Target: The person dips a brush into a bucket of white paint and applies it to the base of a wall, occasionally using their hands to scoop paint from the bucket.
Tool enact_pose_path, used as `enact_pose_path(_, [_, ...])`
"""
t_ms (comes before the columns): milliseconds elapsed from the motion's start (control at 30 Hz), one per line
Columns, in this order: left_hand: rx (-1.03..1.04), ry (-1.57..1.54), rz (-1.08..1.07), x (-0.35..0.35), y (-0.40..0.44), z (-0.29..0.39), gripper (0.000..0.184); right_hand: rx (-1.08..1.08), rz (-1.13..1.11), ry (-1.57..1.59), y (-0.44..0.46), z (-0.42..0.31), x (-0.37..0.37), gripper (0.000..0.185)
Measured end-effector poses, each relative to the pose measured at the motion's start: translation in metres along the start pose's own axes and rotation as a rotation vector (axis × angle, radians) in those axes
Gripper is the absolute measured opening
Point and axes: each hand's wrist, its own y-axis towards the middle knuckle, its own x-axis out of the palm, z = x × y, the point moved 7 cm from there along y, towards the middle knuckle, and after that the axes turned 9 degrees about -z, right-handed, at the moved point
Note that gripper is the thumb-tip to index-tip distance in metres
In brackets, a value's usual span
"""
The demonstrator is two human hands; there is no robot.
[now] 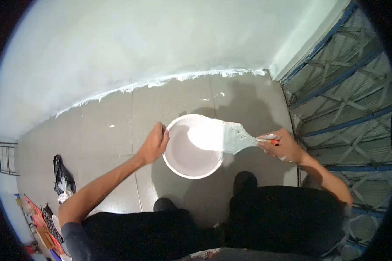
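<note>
A round white bucket (191, 164) is in front of me with pale paint inside. My left hand (153, 142) is closed on its left rim, thumb at the edge. My right hand (283, 146), smeared with white paint, is wrapped round the orange handle of a wide paintbrush (238, 137). The brush lies nearly level, its bright white bristles over the right side of the bucket's mouth. Glare hides whether the bristles touch the paint. The brush is coated in white up to the handle.
A pale wall (152, 39) rises ahead, with a ragged white paint line along its foot. White spots dot the tiled floor (104, 143). A folding metal lattice gate (344, 100) stands at right. A black plastic bag (60, 172) and assorted items lie at left.
</note>
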Motion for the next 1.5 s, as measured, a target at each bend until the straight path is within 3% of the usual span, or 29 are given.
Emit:
enact_pose_path(267, [-0.009,-0.042,0.005,0.022,0.038,0.038,0.019,-0.045,0.347,0.868,0.040,0.080,-0.060,0.026])
enact_pose_path(400, [-0.060,-0.017,-0.026,0.034,0.043,0.043,0.017,-0.105,0.467,1.027,0.125,0.171,-0.108,0.026])
enact_pose_path(567, [-0.111,-0.010,-0.050,0.040,0.038,0.046,0.014,-0.086,0.556,1.031,0.190,0.224,-0.134,0.024])
enact_pose_path(833, [-0.174,-0.083,-0.080,0.044,0.037,0.043,0.014,-0.118,0.603,1.054,0.235,0.237,-0.133,0.026])
enact_pose_path(1000, [-0.173,-0.112,-0.076,0.044,0.038,0.040,0.012,-0.076,0.670,1.051,0.231,0.215,-0.147,0.025])
enact_pose_path(1200, [-0.153,-0.132,-0.054,0.043,0.038,0.042,0.011,-0.194,0.604,1.043,0.200,0.181,-0.166,0.027])
enact_pose_path(1300, [-0.148,-0.122,-0.044,0.044,0.036,0.038,0.011,-0.221,0.694,0.924,0.174,0.171,-0.163,0.028])
enact_pose_path(1400, [-0.151,-0.131,-0.036,0.042,0.036,0.041,0.011,-0.307,0.715,0.829,0.163,0.169,-0.158,0.031])
enact_pose_path(1500, [-0.166,-0.147,-0.033,0.043,0.036,0.041,0.011,-0.256,0.757,0.805,0.179,0.187,-0.148,0.034])
